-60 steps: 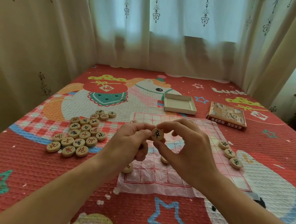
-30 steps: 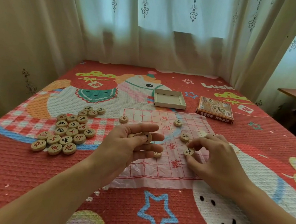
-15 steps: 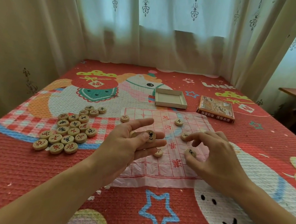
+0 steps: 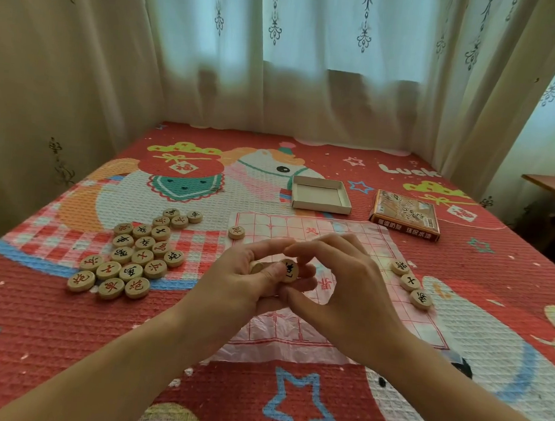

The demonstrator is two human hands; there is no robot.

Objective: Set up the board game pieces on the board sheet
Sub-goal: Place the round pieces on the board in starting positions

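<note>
A thin plastic board sheet (image 4: pixel 359 235) with a red grid lies on the bed in front of me. My left hand (image 4: pixel 251 284) hovers over it, holding several round wooden pieces; one black-marked piece (image 4: pixel 289 271) is pinched at its fingertips. My right hand (image 4: pixel 346 290) has its thumb and forefinger at that same piece. A pile of wooden pieces (image 4: pixel 135 256) lies left of the sheet. One piece (image 4: pixel 236 232) sits at the sheet's far left corner. Three pieces (image 4: pixel 410 282) lie in a row at its right edge. My hands hide the sheet's middle.
An empty white box tray (image 4: pixel 319 198) and the brown box lid (image 4: pixel 405 216) lie beyond the sheet. The bed has a red patterned cover (image 4: pixel 64 327). Curtains (image 4: pixel 280 62) hang along the far and left sides. A wooden table edge (image 4: pixel 553 185) shows at right.
My right hand left the piece it set down on the sheet and came back to the piece held in my left hand. The view shifted slightly right.
</note>
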